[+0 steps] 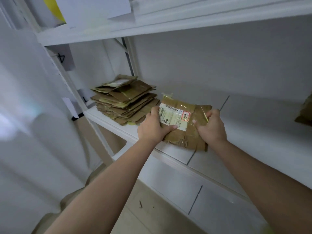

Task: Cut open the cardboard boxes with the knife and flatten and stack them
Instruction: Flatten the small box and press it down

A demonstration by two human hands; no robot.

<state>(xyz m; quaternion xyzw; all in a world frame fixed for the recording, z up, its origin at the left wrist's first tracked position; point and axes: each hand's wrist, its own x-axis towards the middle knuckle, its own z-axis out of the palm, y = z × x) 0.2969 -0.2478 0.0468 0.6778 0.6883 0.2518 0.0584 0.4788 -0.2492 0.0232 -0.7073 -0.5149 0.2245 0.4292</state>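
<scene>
You are pressing a flattened box (183, 123) down on the white shelf (253, 132), mid-frame. Your left hand (152, 127) and right hand (211, 127) are both gripping its sides with curled fingers. I think you are getting ready to lift it onto the stack (125, 102) just left.

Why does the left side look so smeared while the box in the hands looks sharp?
Head view: the left wall is streaked with blur; the labelled box and cardboard stack stay fairly crisp; the wide lens bends the shelf edges; light is soft, with glare on the box's tape.
</scene>
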